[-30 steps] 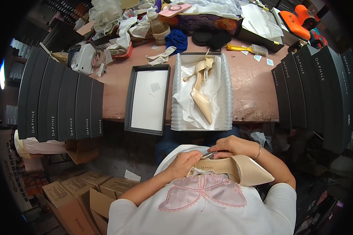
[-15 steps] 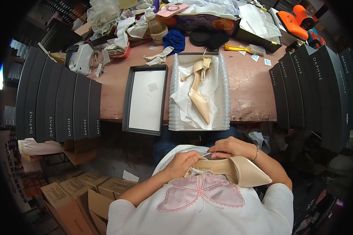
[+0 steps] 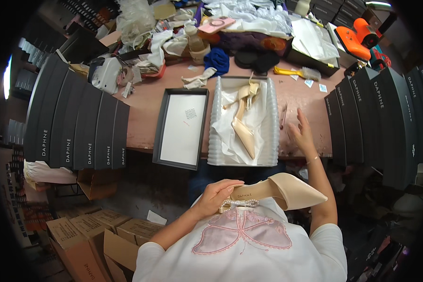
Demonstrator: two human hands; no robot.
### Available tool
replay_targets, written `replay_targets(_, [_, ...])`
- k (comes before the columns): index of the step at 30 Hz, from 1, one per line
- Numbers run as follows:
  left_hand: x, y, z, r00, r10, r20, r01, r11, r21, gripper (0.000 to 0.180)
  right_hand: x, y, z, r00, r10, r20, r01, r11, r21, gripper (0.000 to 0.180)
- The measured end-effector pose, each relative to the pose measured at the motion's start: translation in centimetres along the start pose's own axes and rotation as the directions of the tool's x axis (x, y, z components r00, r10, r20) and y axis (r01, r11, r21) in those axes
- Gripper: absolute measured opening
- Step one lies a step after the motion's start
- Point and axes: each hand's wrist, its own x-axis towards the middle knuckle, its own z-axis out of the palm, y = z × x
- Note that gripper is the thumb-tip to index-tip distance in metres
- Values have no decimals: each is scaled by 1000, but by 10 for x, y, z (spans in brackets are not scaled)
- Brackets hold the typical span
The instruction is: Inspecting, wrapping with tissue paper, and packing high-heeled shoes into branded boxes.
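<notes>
My left hand [image 3: 217, 196] grips a cream pointed-toe shoe [image 3: 291, 191] by its heel end, close against my shirt, toe to the right. A strap of pearl beads [image 3: 239, 203] hangs beside that hand. Reached out over the right part of the table, my right hand [image 3: 301, 133] is empty, fingers apart. Just left of its fingers lies a thin metal tool [image 3: 284, 116], like tweezers or a pick. The matching shoe [image 3: 245, 134] rests on white tissue in an open box [image 3: 272, 155] with bubble-wrapped sides. Left of it lies a dark box lid [image 3: 157, 141], white inside facing up.
Black shoe boxes stand in rows at the left [image 3: 84, 127] and right [image 3: 362, 108]. Behind are a blue cloth [image 3: 217, 61], black round pads [image 3: 254, 59], a yellow brush [image 3: 296, 72], an orange tool [image 3: 352, 41] and a pink phone [image 3: 216, 24]. Cardboard cartons [image 3: 75, 237] sit lower left.
My right hand has left the shoe and moved forward to the table, where the thin metal tool now lies. My left hand still holds the shoe. The view has shifted slightly.
</notes>
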Motion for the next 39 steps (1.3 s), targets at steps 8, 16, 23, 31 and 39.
replay_targets(8, [27,20,-13,883,148,-446,-297,911,-286,43,-78,-153,15,882,45,469,-305,814,495,59])
replay_targets(16, [23,26,-21,937,275,-215,-325,911,-253,50,-65,-181,71,842,-449,299,335,870,362,67])
replay_targets(23, [124,69,-56,946,269,-182,-194,918,346,41,-49,-118,-33,969,-88,-231,109,991,78,33])
replay_targets(31, [245,-15,-83,957,95,-273,125,716,687,38,-29,-73,-62,987,-51,-154,20,981,-195,69])
replay_targets(39, [131,124,-58,898,-282,338,345,928,-142,30,-19,-157,-72,898,-272,346,139,921,363,96])
